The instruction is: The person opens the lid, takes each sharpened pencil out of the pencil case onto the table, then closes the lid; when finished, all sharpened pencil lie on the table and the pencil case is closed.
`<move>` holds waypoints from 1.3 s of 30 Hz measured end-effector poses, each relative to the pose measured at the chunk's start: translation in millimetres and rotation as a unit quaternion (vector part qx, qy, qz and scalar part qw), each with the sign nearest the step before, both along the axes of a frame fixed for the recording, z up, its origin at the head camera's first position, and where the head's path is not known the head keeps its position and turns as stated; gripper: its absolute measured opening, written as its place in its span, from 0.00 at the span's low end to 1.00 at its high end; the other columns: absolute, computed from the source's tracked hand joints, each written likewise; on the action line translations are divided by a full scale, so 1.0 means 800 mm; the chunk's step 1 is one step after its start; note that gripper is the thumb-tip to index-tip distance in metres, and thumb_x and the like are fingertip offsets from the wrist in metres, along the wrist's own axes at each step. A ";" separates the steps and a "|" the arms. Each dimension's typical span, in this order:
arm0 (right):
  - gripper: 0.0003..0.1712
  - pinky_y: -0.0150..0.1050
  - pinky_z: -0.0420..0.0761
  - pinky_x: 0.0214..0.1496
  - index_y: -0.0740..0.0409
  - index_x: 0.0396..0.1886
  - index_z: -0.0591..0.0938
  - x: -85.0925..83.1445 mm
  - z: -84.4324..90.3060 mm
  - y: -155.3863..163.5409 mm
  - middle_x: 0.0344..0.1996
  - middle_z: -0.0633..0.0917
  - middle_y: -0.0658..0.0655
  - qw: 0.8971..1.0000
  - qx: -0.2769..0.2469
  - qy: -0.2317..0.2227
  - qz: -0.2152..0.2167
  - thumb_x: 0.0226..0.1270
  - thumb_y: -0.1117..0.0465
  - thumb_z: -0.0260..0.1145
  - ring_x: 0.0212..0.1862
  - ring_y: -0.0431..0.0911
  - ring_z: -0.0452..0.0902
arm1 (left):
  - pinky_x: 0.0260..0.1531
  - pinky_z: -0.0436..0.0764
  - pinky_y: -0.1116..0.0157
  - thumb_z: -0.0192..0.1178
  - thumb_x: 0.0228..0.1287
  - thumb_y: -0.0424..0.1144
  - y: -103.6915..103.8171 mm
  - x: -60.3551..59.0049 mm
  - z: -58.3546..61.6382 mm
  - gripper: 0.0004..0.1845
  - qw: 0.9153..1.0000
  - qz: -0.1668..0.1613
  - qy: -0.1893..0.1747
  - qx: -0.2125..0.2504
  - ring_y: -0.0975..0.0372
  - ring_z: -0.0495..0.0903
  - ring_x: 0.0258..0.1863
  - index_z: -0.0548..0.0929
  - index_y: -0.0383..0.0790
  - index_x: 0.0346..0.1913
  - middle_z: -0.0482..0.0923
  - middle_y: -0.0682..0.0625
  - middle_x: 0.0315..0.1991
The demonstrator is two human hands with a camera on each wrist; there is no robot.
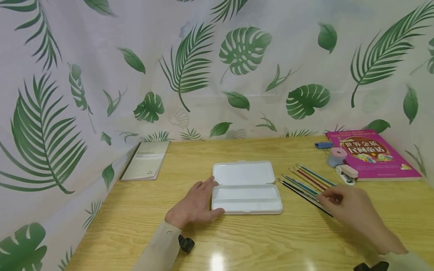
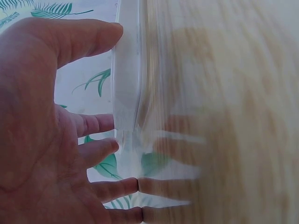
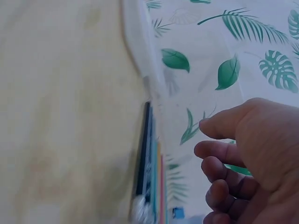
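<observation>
A white pencil case [image 1: 242, 162] lies unfolded on the table, its lid laid back behind a base with a lengthwise divider. My left hand [image 1: 196, 203] rests against its left side, thumb at the front edge and fingers spread fairly straight along the side. In the left wrist view, the thumb and fingertips touch the case's white wall [image 2: 128, 70]. To its right, several pencils [image 1: 298, 187] lie side by side, slanted. Over their near ends hovers my right hand [image 1: 352, 210], fingers loosely bent. The right wrist view shows nothing between those fingers, with the pencils [image 3: 145, 154] beside them.
At the back right are a pink book [image 1: 400, 165], a blue clip [image 1: 323, 145], a pink-and-blue round item [image 1: 336, 156] and a small pink stapler [image 1: 347, 173]. A notebook [image 1: 144, 162] lies back left. A leaf-print curtain [image 1: 203, 75] hangs behind the table [image 1: 251, 241].
</observation>
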State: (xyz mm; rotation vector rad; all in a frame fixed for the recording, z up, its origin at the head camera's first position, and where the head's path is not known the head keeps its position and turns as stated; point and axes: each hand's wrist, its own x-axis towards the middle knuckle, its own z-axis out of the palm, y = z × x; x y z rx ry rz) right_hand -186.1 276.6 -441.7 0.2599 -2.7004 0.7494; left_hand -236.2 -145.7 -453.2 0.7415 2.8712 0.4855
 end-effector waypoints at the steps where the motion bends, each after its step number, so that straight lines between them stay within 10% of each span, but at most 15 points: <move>1: 0.09 0.33 0.70 0.25 0.53 0.30 0.89 -0.006 0.004 -0.007 0.22 0.80 0.44 1.000 -0.004 0.002 0.006 0.62 0.52 0.74 0.25 0.37 0.69 | 0.69 0.63 0.49 0.59 0.62 0.65 0.000 0.000 0.000 0.45 1.000 0.000 0.000 0.000 0.46 0.56 0.73 0.60 0.44 0.75 0.49 0.46 0.79; 11: 0.13 0.40 0.73 0.32 0.58 0.46 0.86 -0.085 0.022 -0.096 0.33 0.83 0.53 0.995 -0.063 -0.018 0.074 0.72 0.54 0.64 0.31 0.46 0.72 | 0.70 0.61 0.48 0.60 0.63 0.63 0.001 -0.002 0.001 0.44 1.000 -0.014 0.005 0.007 0.45 0.56 0.73 0.61 0.42 0.75 0.50 0.44 0.79; 17: 0.29 0.55 0.80 0.49 0.65 0.69 0.72 -0.117 0.019 -0.126 0.59 0.78 0.68 0.990 -0.076 -0.084 0.088 0.78 0.50 0.55 0.54 0.60 0.77 | 0.70 0.60 0.47 0.61 0.63 0.62 -0.001 -0.002 0.002 0.45 1.000 -0.013 0.000 0.010 0.44 0.56 0.73 0.61 0.41 0.75 0.50 0.43 0.78; 27: 0.36 0.62 0.72 0.62 0.66 0.76 0.60 -0.127 0.013 -0.145 0.68 0.69 0.73 0.981 -0.080 -0.165 0.070 0.81 0.46 0.46 0.65 0.67 0.68 | 0.70 0.59 0.47 0.60 0.64 0.63 -0.005 -0.004 0.002 0.45 1.000 -0.017 -0.003 0.020 0.43 0.55 0.73 0.60 0.40 0.75 0.49 0.42 0.79; 39: 0.34 0.58 0.77 0.57 0.73 0.73 0.61 -0.130 0.012 -0.140 0.62 0.73 0.73 0.982 -0.126 -0.129 0.050 0.81 0.51 0.47 0.59 0.64 0.73 | 0.68 0.64 0.46 0.64 0.61 0.63 -0.004 -0.001 0.006 0.42 0.999 -0.007 0.029 0.014 0.43 0.53 0.74 0.68 0.45 0.73 0.45 0.37 0.79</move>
